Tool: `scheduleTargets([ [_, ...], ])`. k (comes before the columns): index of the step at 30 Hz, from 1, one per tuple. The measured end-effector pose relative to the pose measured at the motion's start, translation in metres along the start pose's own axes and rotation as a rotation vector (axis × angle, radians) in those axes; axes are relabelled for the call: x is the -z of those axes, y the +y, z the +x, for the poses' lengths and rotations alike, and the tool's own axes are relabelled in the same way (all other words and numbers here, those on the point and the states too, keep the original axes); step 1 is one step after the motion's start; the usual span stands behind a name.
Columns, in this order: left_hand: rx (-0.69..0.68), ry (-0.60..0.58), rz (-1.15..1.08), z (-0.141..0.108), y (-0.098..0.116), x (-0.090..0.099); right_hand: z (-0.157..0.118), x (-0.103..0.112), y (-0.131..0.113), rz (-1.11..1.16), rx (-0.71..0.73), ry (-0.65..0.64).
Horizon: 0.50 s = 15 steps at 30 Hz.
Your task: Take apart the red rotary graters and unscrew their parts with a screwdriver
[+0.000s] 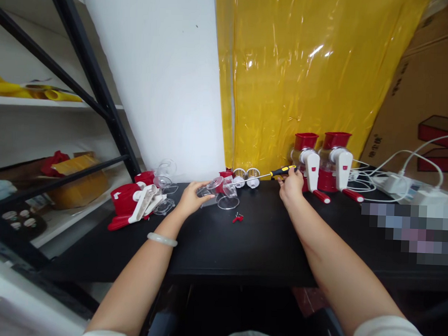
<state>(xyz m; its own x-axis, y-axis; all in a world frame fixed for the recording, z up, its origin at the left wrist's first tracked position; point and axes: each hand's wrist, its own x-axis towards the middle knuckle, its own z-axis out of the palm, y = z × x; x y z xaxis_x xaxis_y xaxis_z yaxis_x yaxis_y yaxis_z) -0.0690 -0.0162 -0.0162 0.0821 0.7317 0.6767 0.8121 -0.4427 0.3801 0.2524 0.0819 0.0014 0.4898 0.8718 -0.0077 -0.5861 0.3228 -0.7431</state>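
My left hand is closed around a clear plastic grater body lying on its side on the black table. In my right hand is a screwdriver with a yellow and black handle. Its long shaft points left, and the tip reaches the clear body; whether it sits on a screw is too small to tell. Small red pieces with screws lie on the table just in front of the body. Two drum blades with white hubs stand behind the shaft.
Two assembled red-and-white rotary graters stand at the back right, beside white cables and a power strip. Red bases and white crank handles are piled on the left with clear parts. A black-framed shelf borders the table's left side.
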Motion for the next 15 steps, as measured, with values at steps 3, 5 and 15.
scheduleTargets([
  [3,0.000,0.001,0.001,0.0000,0.0007,0.0005,-0.0009,-0.0006,-0.0008,0.002,0.003,-0.002],
  [5,0.000,-0.002,0.000,0.0001,0.0012,0.0008,-0.0019,-0.0009,-0.0008,-0.001,0.006,0.002],
  [15,0.020,-0.003,-0.004,-0.0002,0.0038,0.0013,-0.0017,-0.0029,0.0034,-0.052,0.074,0.025],
])
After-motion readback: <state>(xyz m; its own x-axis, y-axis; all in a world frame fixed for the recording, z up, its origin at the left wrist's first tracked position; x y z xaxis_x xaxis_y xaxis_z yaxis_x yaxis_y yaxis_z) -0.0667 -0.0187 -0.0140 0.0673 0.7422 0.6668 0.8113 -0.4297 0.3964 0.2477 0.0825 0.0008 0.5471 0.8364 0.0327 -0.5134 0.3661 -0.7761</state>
